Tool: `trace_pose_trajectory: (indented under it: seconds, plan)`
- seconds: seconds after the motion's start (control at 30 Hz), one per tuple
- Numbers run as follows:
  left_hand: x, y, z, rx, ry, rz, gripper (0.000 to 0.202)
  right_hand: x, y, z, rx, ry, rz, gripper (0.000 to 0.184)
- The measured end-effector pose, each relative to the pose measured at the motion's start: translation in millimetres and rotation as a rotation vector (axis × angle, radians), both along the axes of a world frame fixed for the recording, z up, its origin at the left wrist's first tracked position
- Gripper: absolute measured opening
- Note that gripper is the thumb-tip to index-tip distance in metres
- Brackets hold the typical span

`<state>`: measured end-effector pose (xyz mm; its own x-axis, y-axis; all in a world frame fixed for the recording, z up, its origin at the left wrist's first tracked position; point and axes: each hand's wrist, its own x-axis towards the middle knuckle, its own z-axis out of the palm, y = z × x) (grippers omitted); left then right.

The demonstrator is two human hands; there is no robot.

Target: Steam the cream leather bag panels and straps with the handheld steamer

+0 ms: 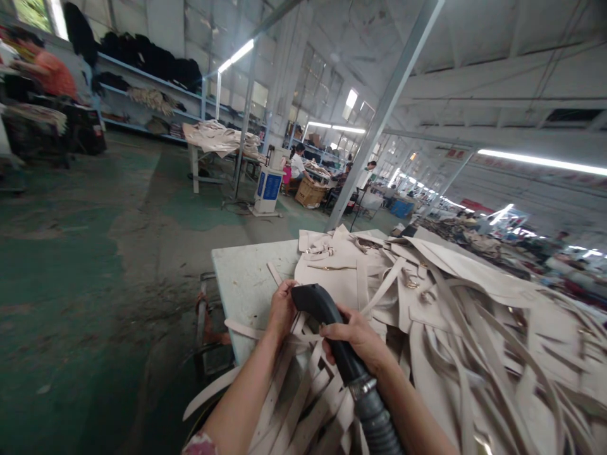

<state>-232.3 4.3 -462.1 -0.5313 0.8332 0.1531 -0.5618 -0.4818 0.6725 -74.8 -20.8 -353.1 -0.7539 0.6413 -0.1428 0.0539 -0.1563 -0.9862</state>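
At the upper left of the frame a person in orange point(50, 71) sits by dark shelves point(147, 76). Low in the middle, the left hand point(282, 309) presses closed fingers on cream straps point(303, 385) on the table point(246, 278). Just to its right, the right hand point(358, 338) wraps tight around a black nozzle point(322, 306) with a grey hose point(377, 423). More straps and bags point(474, 316) fill the right side.

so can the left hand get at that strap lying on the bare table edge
Probably yes: the left hand rests on the straps right beside that loose strap, with only bare table between them. The right hand holds the black nozzle.
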Motion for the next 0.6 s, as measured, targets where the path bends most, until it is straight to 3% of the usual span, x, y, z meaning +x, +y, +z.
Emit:
trace_pose_trajectory:
  seconds: [0.23,0.43,0.6]
  plan:
    - [7.0,-3.6,3.8,-0.051,0.257,-0.038,0.027,0.5,13.5,9.4,0.019,0.051,-0.087,0.031]
    - [-0.6,-4.3,4.6,-0.169,0.520,0.211,0.009,19.5,8.3,7.6,0.084,0.045,-0.221,0.037]
    - [-2.0,1.2,-4.9,-0.233,0.589,0.207,0.009,31.8,-14.8,-0.2,0.099,-0.035,-0.201,0.056]
